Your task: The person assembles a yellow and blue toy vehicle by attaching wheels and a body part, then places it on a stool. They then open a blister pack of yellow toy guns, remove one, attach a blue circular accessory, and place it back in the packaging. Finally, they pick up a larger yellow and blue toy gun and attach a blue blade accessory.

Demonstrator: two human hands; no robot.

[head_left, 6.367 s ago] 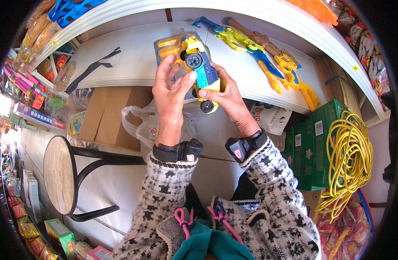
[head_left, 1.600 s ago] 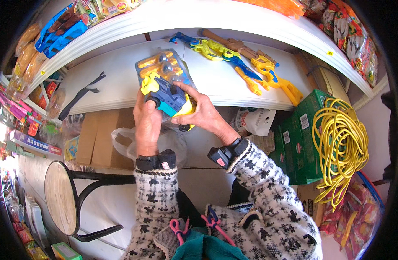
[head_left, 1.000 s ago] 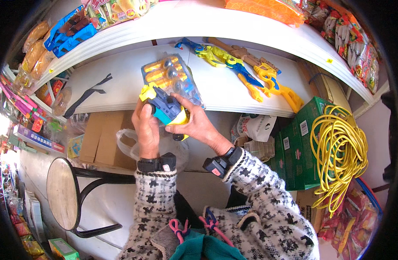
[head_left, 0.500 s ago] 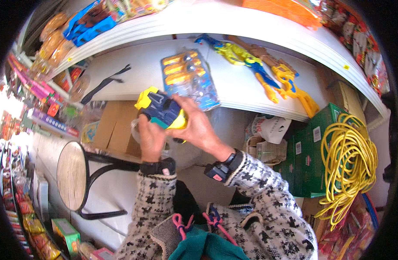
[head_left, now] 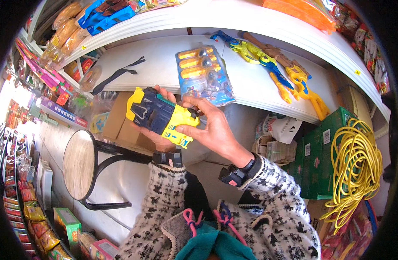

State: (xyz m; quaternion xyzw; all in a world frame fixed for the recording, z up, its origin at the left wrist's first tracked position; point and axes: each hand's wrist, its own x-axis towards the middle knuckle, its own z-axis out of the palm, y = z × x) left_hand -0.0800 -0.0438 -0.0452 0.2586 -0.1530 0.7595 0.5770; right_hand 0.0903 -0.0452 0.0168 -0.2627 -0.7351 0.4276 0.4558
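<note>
A yellow and dark blue toy car (head_left: 153,113) with a black wheel is held between my two hands, in front of the shelf edge. My left hand (head_left: 158,141) supports it from below and behind, with fingertips showing past its far side; the rest of those fingers is hidden by the toy. My right hand (head_left: 216,132) grips its yellow right end, thumb on top and fingers at the wheel. Just beyond, a blue blister card (head_left: 228,86) with yellow toy pieces lies on the white shelf (head_left: 158,54).
Blue-yellow and brown-yellow toy guns (head_left: 257,58) and a black strap (head_left: 116,77) lie on that shelf. Below are a cardboard box (head_left: 125,119), green boxes (head_left: 314,162) and a coiled yellow cable (head_left: 357,160). A round stool (head_left: 79,164) stands left, near packaged goods (head_left: 34,212).
The toy car has turned, so its yellow end with blue markings now shows. My right hand has shifted right along it, while my left hand has slid further underneath.
</note>
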